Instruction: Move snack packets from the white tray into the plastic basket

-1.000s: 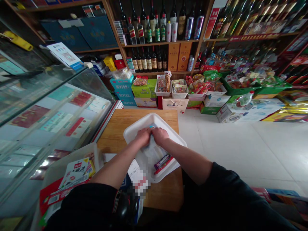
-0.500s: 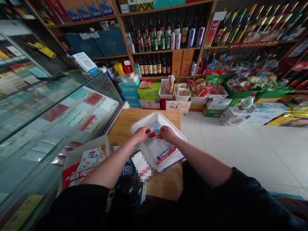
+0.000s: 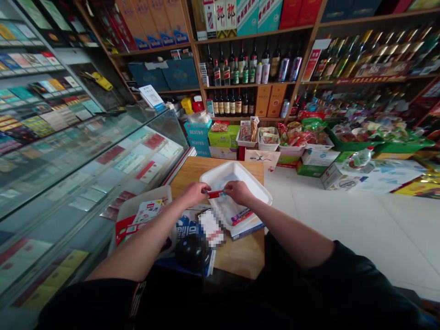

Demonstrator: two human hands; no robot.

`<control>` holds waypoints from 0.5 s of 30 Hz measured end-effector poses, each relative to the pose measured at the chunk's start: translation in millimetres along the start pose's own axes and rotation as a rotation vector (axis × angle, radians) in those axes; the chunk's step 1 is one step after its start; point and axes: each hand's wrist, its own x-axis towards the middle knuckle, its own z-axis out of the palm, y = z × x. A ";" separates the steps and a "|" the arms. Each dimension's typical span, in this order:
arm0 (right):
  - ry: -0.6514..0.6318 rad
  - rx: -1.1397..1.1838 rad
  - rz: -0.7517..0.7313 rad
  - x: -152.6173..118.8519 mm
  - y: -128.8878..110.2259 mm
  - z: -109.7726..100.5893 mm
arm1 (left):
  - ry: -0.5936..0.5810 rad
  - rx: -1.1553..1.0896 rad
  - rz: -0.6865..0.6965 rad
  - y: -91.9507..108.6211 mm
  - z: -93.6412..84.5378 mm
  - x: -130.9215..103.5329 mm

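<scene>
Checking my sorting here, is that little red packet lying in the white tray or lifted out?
Lifted: both hands, left hand and right hand, hold the red packet above the white tray.

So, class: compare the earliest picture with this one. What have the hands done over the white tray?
Both hands, left hand and right hand, rose from the clear bag and now hold a small red packet between them. The white tray stayed on the wooden table.
</scene>
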 end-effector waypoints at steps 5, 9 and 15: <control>-0.081 -0.104 -0.129 -3.0 -24.4 16.8 | 0.031 0.018 -0.060 -12.4 -18.6 -43.9; -0.091 -0.123 -0.255 -6.1 -43.1 37.3 | 0.065 0.054 -0.087 -28.6 -23.5 -73.3; -0.104 -0.165 -0.393 -14.7 -65.6 64.9 | 0.110 0.112 -0.081 -46.9 -22.9 -109.8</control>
